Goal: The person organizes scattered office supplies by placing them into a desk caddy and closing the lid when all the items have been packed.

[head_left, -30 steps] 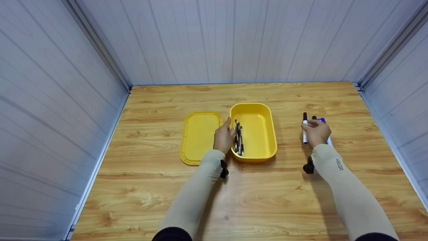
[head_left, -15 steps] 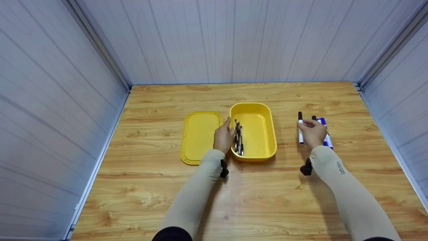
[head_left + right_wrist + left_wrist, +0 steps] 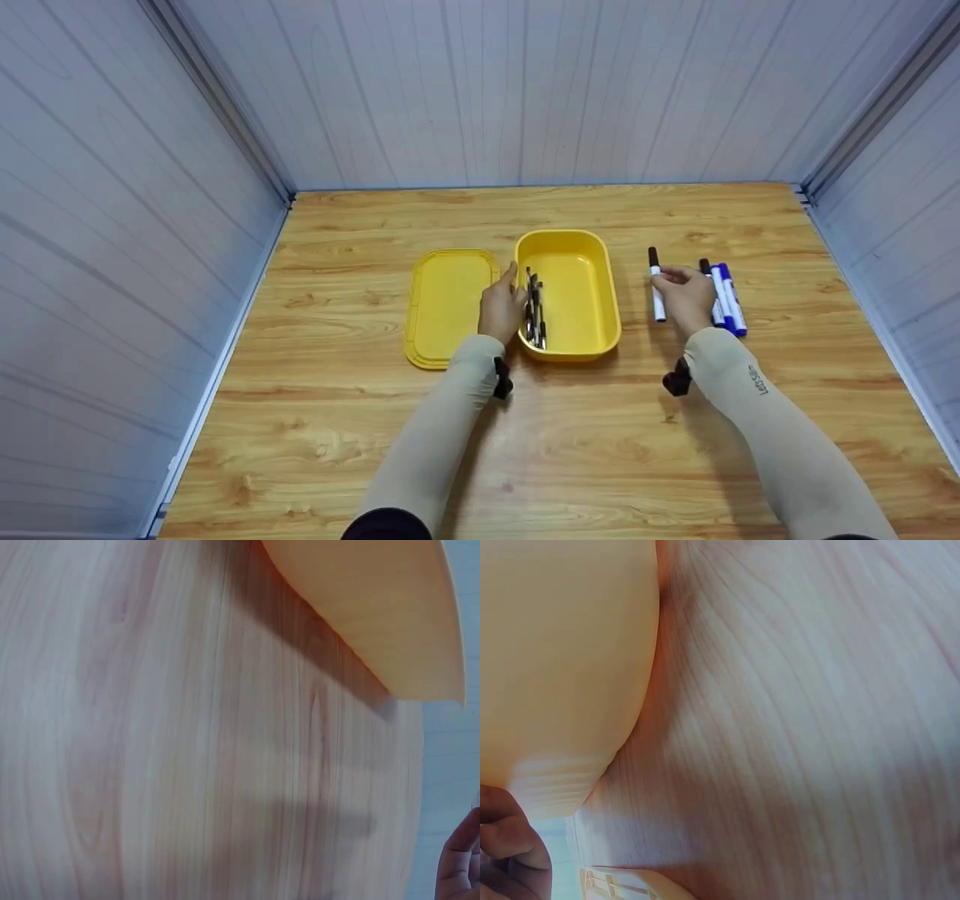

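Note:
My left hand (image 3: 501, 307) holds the left rim of a yellow plastic box (image 3: 581, 300); in the left wrist view its curled fingers (image 3: 510, 840) show beside the box wall. Several slim dark pens (image 3: 535, 311) lie along the box's left side. To the right of the box, my right hand (image 3: 686, 296) pinches a white marker (image 3: 658, 292) with a black cap between thumb and fingers. The marker seems raised off the table. In the right wrist view only part of that hand (image 3: 457, 862) shows, at the lower right edge.
A yellow lid (image 3: 450, 307) lies flat left of the box. Several white markers (image 3: 731, 300) with blue or black caps lie side by side right of my right hand, one partly hidden by it. Pale panel walls (image 3: 465, 90) enclose the wooden table (image 3: 570, 450).
My right hand has moved left with the black-capped marker, away from the other markers and towards the box. More of those markers now shows. The left hand has stayed at the rim.

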`<state>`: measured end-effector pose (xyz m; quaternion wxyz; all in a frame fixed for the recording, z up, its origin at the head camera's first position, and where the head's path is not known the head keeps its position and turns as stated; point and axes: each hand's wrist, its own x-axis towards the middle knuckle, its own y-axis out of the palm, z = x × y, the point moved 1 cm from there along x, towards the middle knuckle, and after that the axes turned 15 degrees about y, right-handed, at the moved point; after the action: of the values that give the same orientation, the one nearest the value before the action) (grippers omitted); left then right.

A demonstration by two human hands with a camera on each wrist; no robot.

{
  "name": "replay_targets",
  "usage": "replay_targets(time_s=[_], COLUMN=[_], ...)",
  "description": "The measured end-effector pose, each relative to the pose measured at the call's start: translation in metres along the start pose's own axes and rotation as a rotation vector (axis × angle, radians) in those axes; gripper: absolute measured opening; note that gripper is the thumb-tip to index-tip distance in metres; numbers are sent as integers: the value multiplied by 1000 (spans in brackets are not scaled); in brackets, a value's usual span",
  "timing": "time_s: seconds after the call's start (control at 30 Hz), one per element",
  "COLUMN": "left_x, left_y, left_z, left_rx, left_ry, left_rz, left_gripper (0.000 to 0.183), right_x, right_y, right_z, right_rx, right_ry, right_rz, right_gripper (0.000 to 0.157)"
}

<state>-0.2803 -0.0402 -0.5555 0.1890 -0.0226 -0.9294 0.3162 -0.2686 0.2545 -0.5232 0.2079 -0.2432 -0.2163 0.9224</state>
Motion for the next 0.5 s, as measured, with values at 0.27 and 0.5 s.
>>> replay_targets(time_s=[0.27, 0.5], left_x=[-1, 0], left_y=[0, 1], left_z=[0, 1], left_rx=[-7, -12], left_ry=[-20, -17], left_rz=[11, 8], left_gripper=[54, 54], right_x=[-9, -15], right_y=[6, 13], right_z=[5, 8], right_rx=[-23, -10], right_ry=[-11, -54], right_rz=[54, 46], right_gripper=[36, 35])
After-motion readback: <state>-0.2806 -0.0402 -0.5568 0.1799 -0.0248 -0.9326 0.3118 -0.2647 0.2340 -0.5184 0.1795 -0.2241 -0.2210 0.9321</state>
